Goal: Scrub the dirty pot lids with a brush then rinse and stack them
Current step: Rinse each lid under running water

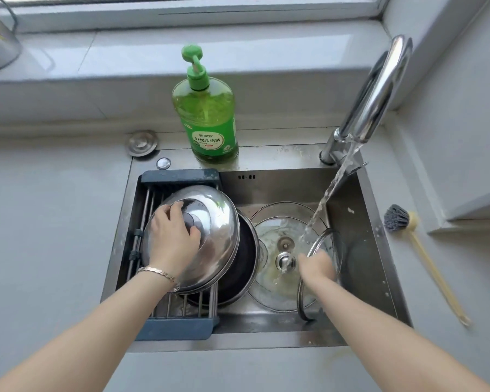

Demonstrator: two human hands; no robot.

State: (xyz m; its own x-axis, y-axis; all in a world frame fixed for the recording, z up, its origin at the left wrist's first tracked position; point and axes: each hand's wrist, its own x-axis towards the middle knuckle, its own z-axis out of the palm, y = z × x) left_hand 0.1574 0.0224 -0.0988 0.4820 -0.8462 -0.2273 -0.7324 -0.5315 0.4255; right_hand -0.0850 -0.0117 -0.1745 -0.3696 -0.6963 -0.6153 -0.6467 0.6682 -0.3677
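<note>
A: Grey counter, steel sink, tap running. Lid count?

B: One steel lid on the rack, left side of sink. Left hand on top, fingers curled round the knob. Two of glass: flat glass lid on sink floor, upright glass lid under the stream, gripped at the rim by right hand.

A: Unclear bits?

B: Right hand blurred. Dark round piece under steel lid half hidden, lid or pan unknown. One brush on counter, right. One soap bottle behind.
</note>
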